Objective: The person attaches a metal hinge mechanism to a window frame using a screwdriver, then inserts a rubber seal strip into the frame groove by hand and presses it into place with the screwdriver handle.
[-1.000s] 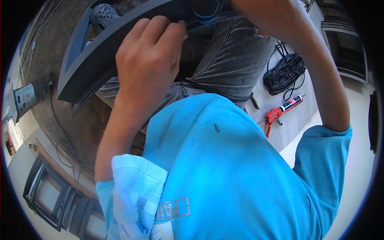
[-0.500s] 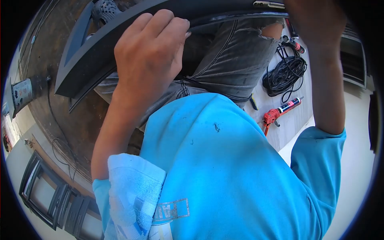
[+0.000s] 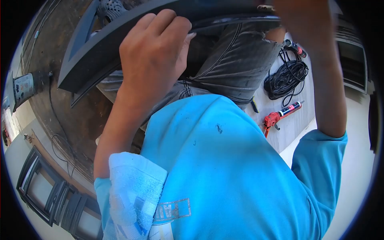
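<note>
A dark grey window or door frame (image 3: 88, 58) lies across my lap, with one corner at the left. My left hand (image 3: 154, 52) is closed over the near edge of its long bar, fingers curled on it and thumb at the inner side. A shiny strip runs along the bar's near side. My right hand (image 3: 306, 20) is at the bar's right end, beside a small metal fitting (image 3: 265, 7); it is blurred and its fingers are hidden. I cannot make out what it holds, if anything.
A red caulking gun (image 3: 274, 119) with a tube, coiled black cable (image 3: 286, 80), another tube (image 3: 296, 49) and a yellow-black tool handle (image 3: 254, 105) lie on the right. A tin (image 3: 23, 89), loose wire and stacked dark frames (image 3: 52, 192) are on the left. A grey clog (image 3: 111, 11) shows behind the frame.
My right hand has shifted slightly left and covers more of the metal fitting. My left hand keeps its grip on the frame; the whole view has moved a little.
</note>
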{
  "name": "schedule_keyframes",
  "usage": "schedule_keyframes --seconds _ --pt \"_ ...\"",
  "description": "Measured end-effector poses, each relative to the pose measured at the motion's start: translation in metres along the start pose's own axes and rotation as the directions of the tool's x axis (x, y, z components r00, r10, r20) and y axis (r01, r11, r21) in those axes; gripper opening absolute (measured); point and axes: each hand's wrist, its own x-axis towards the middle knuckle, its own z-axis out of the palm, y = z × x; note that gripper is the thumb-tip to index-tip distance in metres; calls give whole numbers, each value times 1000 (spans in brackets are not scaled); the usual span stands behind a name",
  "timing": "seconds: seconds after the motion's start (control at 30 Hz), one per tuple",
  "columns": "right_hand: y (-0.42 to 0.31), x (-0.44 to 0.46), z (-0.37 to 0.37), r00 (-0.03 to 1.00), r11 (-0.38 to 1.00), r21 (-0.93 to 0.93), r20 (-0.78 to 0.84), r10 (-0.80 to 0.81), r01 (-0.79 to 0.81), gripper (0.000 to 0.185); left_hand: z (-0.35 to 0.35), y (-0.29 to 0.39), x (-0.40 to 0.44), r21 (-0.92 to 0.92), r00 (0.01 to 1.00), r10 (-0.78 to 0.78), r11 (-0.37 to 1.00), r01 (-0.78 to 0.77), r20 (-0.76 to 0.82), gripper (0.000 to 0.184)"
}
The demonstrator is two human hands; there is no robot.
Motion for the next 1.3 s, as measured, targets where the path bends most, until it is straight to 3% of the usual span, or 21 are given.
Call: schedule_keyframes --seconds 0.03,0.1,0.13,0.23,0.27,0.33,0.4,0.43,0.47,0.5,0.53,0.6,0.7,0.73,0.83,1.0,1.07,1.13,1.2,1.23,1.3 --pt "-35 -1 -12 995 989 121 65 78 -85 24 0 1 -1 -7 1000 6 1000 -7 -18 17" --pt "-39 -2 -14 992 998 -51 116 42 -36 21 -2 3 -2 9 1000 -25 1000 25 14 17" --pt "-14 -4 0 991 940 -327 119 -56 92 19 -3 4 -2 20 999 -39 999 39 31 18" --pt "-9 2 20 997 963 -265 -44 -57 43 18 3 0 -5 -20 999 -3 1000 2 -51 22" --pt "-42 9 4 982 982 -1 -16 191 -191 20 3 -2 -6 -24 998 9 1000 -11 -56 22" --pt "-60 11 -9 935 897 265 112 336 -354 23 3 -5 -6 -27 997 32 999 -34 -77 22" --pt "-50 5 -16 969 922 313 170 182 -228 24 4 -5 -7 -32 996 24 999 -27 -89 22" --pt "-32 -2 1 988 988 97 109 106 -117 24 3 -5 -8 -33 995 23 999 -26 -94 22" --pt "2 -12 30 1000 956 -293 -5 -13 11 24 2 -5 -10 -31 997 14 999 -16 -73 22" --pt "4 -15 33 1000 930 -368 -12 13 -17 24 2 -5 -10 -28 998 7 1000 -8 -55 22" --pt "-8 -11 26 987 922 -360 11 159 -145 24 2 -4 -11 -29 999 -3 1000 3 -34 22" --pt "-24 8 -2 980 986 5 114 166 -167 23 -1 -7 -8 -11 999 -2 1000 2 -36 18" --pt "-15 -2 27 993 980 -168 -27 -117 110 21 -5 -3 -9 9 1000 -26 1000 26 11 16" --pt "9 -3 52 984 936 -343 -125 -124 74 21 -7 -3 -8 21 999 -31 999 30 33 15" --pt "-11 4 24 993 957 -265 -34 117 -122 21 -1 -4 -9 -33 999 -35 999 34 -17 21" --pt "-54 8 18 922 941 -92 -249 296 -327 24 2 -8 -10 -45 997 1 999 -4 -75 22" --pt "-19 -12 26 983 912 -388 -169 68 -130 24 1 -8 -10 -38 998 3 999 -5 -61 22" --pt "-13 -19 21 998 876 -480 -67 23 -52 25 1 -7 -9 -37 999 3 999 -4 -37 23" --pt "-32 -11 -9 973 972 -58 33 229 -227 26 0 -7 -7 -51 998 1 999 -4 -59 22" --pt "-41 -11 -21 973 963 149 88 214 -225 27 0 -6 -7 -58 998 -4 998 0 -67 21" --pt "-36 -13 -17 972 965 139 106 209 -222 27 -1 -6 -7 -59 998 -1 998 -3 -61 21"
